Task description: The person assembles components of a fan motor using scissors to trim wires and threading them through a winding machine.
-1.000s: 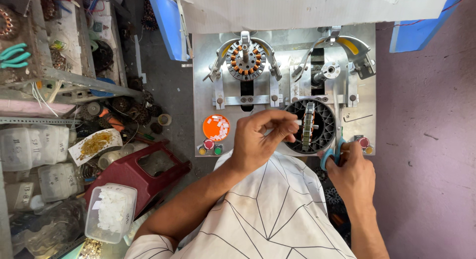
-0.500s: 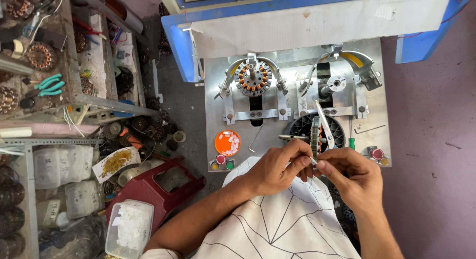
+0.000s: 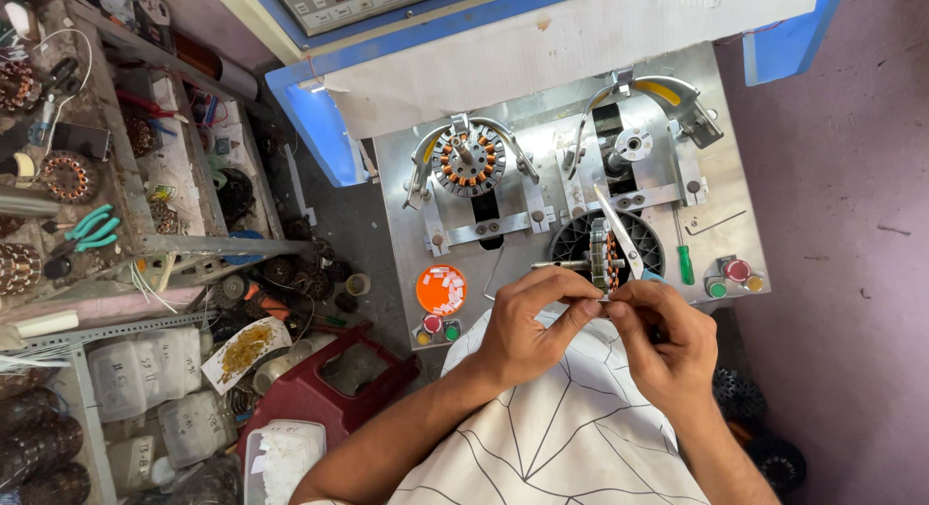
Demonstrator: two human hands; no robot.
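My left hand (image 3: 527, 326) and my right hand (image 3: 658, 345) meet in front of my chest, both pinching a small wound stator (image 3: 600, 258) with copper coils and a thin shaft sticking out to the left. My right hand also holds small scissors (image 3: 619, 232) with blue handles, blades pointing up and away. Behind the stator a black ribbed ring (image 3: 644, 236) lies on the grey metal winding machine plate (image 3: 542, 186). A second stator with orange coils (image 3: 466, 160) sits mounted at the plate's left station.
An orange round tray (image 3: 440, 290) and coloured push buttons sit on the plate's front. A green-handled screwdriver (image 3: 683, 261) lies near the right. Cluttered shelves with stators, teal pliers (image 3: 89, 228) and plastic boxes fill the left. A red stool (image 3: 329, 394) stands below.
My view has dropped lower and closer. Both hands came together toward my body, lifting the stator off the black ring; the scissors moved up with my right hand.
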